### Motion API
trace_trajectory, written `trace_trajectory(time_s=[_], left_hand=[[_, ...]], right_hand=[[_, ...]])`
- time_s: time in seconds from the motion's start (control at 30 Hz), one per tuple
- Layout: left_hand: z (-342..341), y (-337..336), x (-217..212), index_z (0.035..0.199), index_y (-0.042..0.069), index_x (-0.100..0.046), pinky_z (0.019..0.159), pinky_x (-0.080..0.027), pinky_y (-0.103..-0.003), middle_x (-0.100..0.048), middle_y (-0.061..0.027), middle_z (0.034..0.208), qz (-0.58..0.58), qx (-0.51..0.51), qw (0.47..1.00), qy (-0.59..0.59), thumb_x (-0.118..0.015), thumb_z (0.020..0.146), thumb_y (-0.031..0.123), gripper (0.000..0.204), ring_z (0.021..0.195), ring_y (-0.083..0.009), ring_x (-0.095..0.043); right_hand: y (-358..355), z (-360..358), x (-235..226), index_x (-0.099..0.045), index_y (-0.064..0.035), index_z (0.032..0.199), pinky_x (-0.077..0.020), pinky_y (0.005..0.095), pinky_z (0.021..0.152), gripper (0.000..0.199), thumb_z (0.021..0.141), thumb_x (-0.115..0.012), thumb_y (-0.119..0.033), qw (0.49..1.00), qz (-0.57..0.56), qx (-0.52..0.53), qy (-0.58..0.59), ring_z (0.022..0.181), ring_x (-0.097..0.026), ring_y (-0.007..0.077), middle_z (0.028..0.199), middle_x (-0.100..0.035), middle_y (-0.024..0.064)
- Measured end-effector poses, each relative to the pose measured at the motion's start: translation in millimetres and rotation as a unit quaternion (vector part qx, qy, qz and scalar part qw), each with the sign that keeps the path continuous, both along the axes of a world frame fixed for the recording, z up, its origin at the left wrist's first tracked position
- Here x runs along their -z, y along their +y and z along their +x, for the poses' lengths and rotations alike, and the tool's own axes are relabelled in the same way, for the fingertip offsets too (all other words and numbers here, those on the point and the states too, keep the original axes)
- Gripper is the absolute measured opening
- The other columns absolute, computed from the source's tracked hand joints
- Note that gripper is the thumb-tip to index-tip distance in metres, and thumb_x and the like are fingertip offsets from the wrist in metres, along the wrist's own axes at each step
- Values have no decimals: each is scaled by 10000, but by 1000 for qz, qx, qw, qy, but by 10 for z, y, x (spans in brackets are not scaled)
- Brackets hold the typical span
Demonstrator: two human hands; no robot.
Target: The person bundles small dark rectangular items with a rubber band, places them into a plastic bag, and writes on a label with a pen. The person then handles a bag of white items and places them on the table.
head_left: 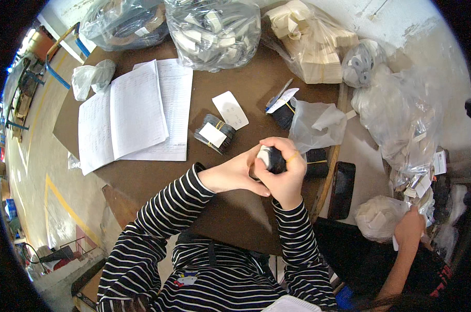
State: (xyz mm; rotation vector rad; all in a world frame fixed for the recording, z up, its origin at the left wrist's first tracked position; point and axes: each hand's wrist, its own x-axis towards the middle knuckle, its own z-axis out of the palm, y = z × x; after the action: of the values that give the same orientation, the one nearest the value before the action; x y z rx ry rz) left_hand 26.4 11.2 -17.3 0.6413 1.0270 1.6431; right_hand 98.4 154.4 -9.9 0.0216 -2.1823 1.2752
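Both my hands close round a small dark bundle with a white piece on it, held above the near part of the table. My left hand wraps it from the left, and my right hand grips it from the right. A yellow rubber band is looped on the fingers of my right hand. Just beyond lies another dark bundle, banded, with a white label on top. A white card rests beside it. Most of the held bundle is hidden by my fingers.
An open notebook lies on the brown table. Bags of pale pieces line its far side. A pen and a banded bundle sit near a clear bag. At right, a co-worker's hand touches a plastic bag.
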Motion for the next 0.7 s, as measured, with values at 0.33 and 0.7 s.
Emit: trace_trajectory(time_s=[0.33,0.7], left_hand=[[198,-424,-85,1463,-56,-322,1038,-411,-349,-498,-187,1319,-73,16,959,274,-722,918,361,795,1209,-257,-511],[650,-443,254,1516,-24,-206,1184,-271,-502,-324,-263,1439,-167,-117,829,521,-737,742,83,945,1378,-442,-320]], right_hand=[[-32,437,-37,-546,-59,1225,-294,500,1162,487,777,-738,-43,979,-55,-192,-28,1378,-428,392,1380,-524,206],[-140,922,205,-148,90,1538,-178,479,1217,861,905,-659,-190,970,-43,-146,-187,1488,-179,461,1597,-141,333]])
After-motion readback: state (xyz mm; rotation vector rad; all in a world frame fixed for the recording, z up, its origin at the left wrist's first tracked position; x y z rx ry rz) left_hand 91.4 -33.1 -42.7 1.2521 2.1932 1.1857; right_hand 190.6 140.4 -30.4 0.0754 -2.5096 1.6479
